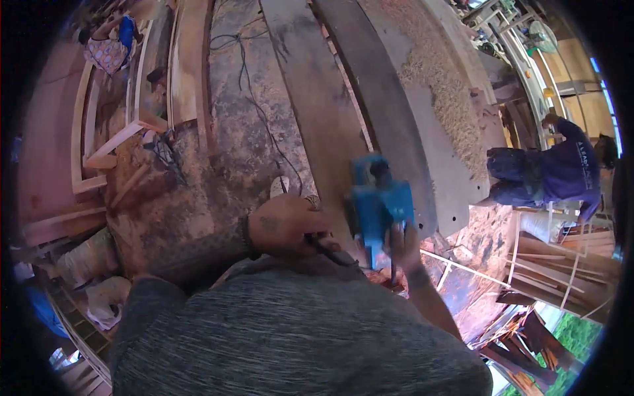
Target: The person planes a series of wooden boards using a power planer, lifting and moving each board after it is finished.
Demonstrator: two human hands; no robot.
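A blue electric hand planer (381,201), slightly smeared by motion, rests on the near end of a long wooden plank (310,86). At its rear, my right hand (401,243) is closed around the handle. Held out to the left of the planer, my left hand (285,224) is closed on a black power cord (330,252), which runs from the fingers toward the planer's back end. A second, darker board (376,86) lies alongside the plank, with a narrow gap between them.
Wood shavings (439,92) cover the surface to the right of the boards. A dark cable (247,79) trails over the dusty floor on the left. Wooden frames (132,132) stand at far left, near a crouching person (109,53). Another person in a dark shirt (571,165) is at right.
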